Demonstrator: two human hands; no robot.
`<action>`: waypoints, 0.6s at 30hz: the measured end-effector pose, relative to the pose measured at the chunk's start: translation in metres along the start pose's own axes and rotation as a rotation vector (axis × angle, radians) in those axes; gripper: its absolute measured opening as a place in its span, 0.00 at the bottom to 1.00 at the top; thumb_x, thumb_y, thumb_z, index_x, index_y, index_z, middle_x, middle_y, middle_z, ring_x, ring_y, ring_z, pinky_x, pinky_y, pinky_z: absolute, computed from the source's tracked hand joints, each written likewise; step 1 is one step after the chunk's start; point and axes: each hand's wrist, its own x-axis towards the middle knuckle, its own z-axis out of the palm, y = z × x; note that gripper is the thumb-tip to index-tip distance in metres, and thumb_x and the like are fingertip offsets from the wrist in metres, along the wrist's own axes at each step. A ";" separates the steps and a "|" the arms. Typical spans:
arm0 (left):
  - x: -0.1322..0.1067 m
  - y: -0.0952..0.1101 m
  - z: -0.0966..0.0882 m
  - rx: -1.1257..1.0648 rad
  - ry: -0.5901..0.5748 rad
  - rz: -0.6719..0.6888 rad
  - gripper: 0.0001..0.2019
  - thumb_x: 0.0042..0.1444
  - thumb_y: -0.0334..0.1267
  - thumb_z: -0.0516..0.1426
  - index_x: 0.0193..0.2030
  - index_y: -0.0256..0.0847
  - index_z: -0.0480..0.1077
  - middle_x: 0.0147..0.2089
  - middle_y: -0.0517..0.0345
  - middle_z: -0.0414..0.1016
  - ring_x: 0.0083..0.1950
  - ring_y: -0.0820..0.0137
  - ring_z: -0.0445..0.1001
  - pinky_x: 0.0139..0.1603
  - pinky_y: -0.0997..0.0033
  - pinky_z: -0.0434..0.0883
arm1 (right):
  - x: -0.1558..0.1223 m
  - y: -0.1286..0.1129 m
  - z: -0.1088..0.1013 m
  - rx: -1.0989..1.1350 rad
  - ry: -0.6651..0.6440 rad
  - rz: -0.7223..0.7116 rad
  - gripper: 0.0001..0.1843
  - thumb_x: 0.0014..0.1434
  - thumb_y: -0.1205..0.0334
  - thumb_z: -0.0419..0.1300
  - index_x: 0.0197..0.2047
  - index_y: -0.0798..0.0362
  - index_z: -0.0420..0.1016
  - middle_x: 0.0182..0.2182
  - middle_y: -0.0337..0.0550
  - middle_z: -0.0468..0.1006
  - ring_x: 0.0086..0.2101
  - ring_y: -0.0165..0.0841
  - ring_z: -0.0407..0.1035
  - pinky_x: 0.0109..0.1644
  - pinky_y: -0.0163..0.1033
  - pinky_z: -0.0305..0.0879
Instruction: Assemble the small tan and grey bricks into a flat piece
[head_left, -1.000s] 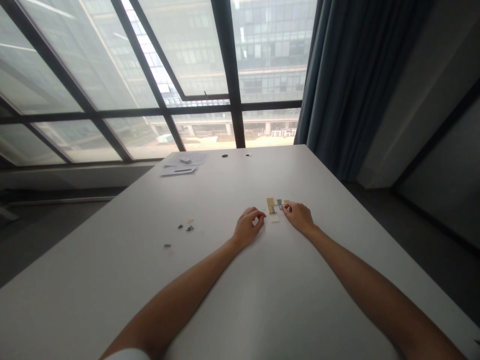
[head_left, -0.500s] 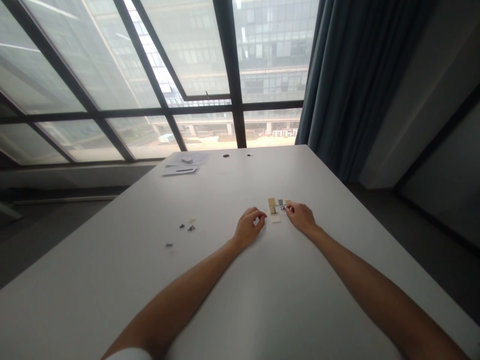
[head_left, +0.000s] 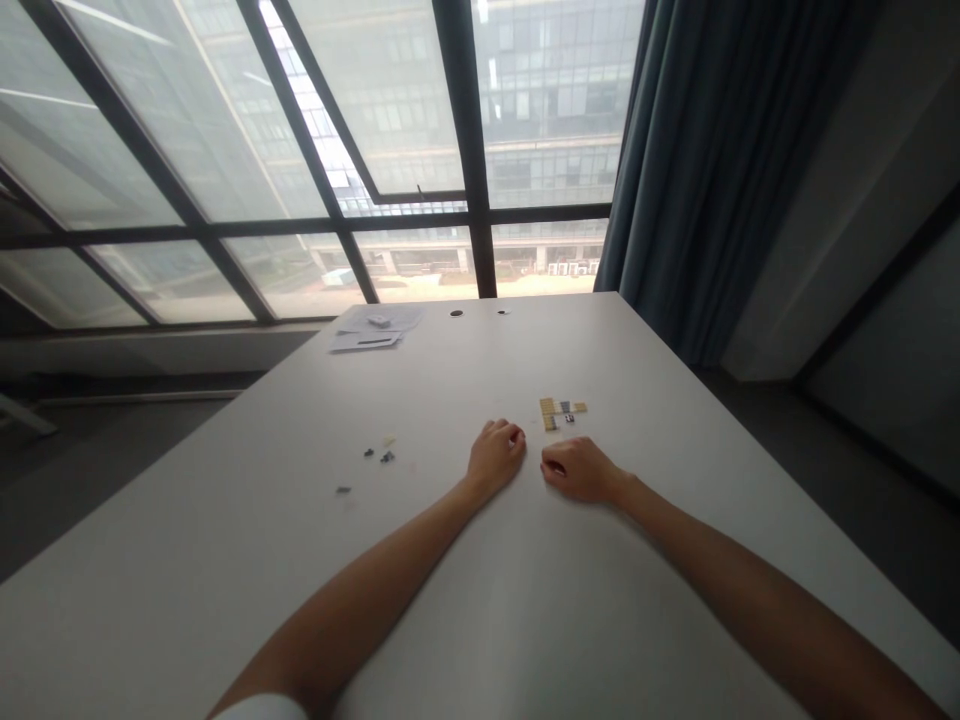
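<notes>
A small flat assembly of tan, grey and dark bricks (head_left: 561, 410) lies on the white table (head_left: 525, 600). My right hand (head_left: 577, 470) rests on the table just in front of the assembly, apart from it. Its fingers are curled in with the thumb tucked, and what they hold, if anything, is hidden. My left hand (head_left: 496, 455) lies beside it to the left, fingers curled and thumb against forefinger. I cannot make out whether anything is pinched there. The two hands are a short gap apart.
Several tiny loose pieces (head_left: 379, 452) lie to the left of my left hand, and one more piece (head_left: 343, 490) lies nearer. Papers (head_left: 375, 330) sit at the far edge by the window. Two cable holes (head_left: 456, 313) mark the tabletop. A dark curtain (head_left: 697, 170) hangs at the right.
My right hand has drawn back from the brick assembly toward me and to the left. The pale tile that lay in front of the assembly is no longer visible. My left hand barely moved.
</notes>
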 end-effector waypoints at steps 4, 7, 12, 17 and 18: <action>0.000 -0.001 0.003 0.020 -0.035 -0.002 0.12 0.66 0.39 0.52 0.38 0.42 0.76 0.41 0.52 0.75 0.46 0.65 0.70 0.51 0.67 0.67 | -0.002 -0.010 0.004 0.002 -0.131 -0.074 0.09 0.58 0.66 0.57 0.27 0.53 0.74 0.27 0.42 0.78 0.28 0.31 0.65 0.34 0.35 0.50; 0.000 0.001 0.002 0.013 -0.037 -0.004 0.11 0.65 0.38 0.52 0.40 0.42 0.77 0.42 0.52 0.75 0.47 0.65 0.70 0.51 0.67 0.67 | -0.003 -0.010 0.004 0.001 -0.141 -0.067 0.08 0.58 0.66 0.57 0.28 0.54 0.75 0.27 0.43 0.79 0.28 0.31 0.66 0.34 0.36 0.51; -0.001 0.003 0.001 0.017 -0.043 -0.008 0.10 0.64 0.37 0.53 0.41 0.42 0.77 0.41 0.53 0.75 0.46 0.65 0.71 0.51 0.66 0.67 | -0.003 -0.009 0.005 0.019 -0.133 -0.047 0.09 0.58 0.66 0.57 0.27 0.53 0.74 0.26 0.43 0.77 0.28 0.31 0.64 0.34 0.35 0.51; -0.002 -0.001 0.004 0.020 -0.033 0.005 0.10 0.64 0.37 0.53 0.41 0.43 0.76 0.40 0.53 0.75 0.46 0.65 0.70 0.51 0.66 0.67 | -0.004 -0.005 0.010 0.029 -0.123 -0.052 0.09 0.58 0.65 0.57 0.27 0.53 0.73 0.26 0.41 0.76 0.27 0.30 0.63 0.34 0.35 0.49; -0.001 -0.001 0.005 0.022 -0.031 0.008 0.10 0.64 0.37 0.53 0.41 0.43 0.76 0.40 0.54 0.75 0.46 0.65 0.70 0.51 0.66 0.67 | -0.004 -0.004 0.011 0.030 -0.119 -0.054 0.09 0.58 0.65 0.57 0.27 0.53 0.73 0.26 0.41 0.76 0.27 0.30 0.63 0.34 0.35 0.49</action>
